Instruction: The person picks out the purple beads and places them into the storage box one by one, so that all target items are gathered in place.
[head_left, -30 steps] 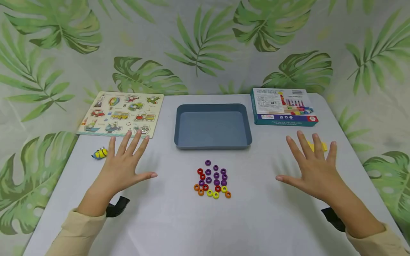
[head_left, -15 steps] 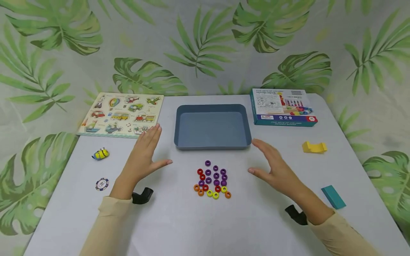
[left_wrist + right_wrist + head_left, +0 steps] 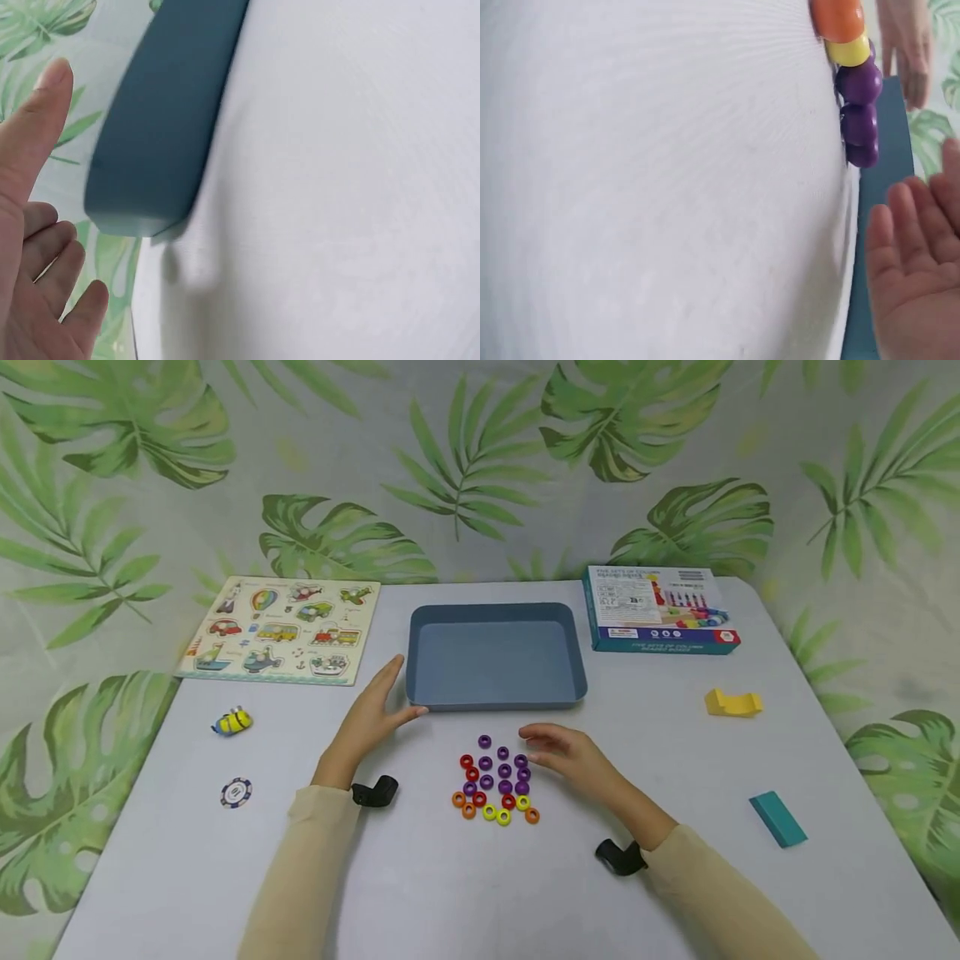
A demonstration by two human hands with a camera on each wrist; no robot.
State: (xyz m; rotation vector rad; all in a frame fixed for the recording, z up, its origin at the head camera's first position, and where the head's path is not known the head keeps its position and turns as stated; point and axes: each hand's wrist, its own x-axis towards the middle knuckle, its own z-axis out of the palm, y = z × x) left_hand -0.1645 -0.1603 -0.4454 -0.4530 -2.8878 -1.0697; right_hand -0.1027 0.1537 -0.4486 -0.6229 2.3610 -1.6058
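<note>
A blue-grey tray [image 3: 497, 660] lies on the white table, with several purple, red, orange and yellow beads [image 3: 505, 771] loose in front of it. My left hand [image 3: 365, 718] is at the tray's front left corner, thumb apart from the straight fingers. In the left wrist view the tray's wall [image 3: 157, 127] stands beside that thumb, with a gap visible between them. My right hand [image 3: 577, 762] hovers at the right edge of the beads, its fingers gently bent around nothing. Seen from the right wrist, the palm [image 3: 919, 292] faces up beside the bead row [image 3: 859, 82].
A picture puzzle board [image 3: 281, 631] lies back left, and a boxed toy set [image 3: 660, 610] back right. A toy bee [image 3: 233, 721] and a poker chip [image 3: 236, 792] lie left. A yellow arched block [image 3: 733, 702] and a teal block [image 3: 778, 818] lie right.
Both hands have come inward from the table's sides, the left to the tray's corner, the right to the beads. The spread fingers have drawn together. Tray and beads have stayed put.
</note>
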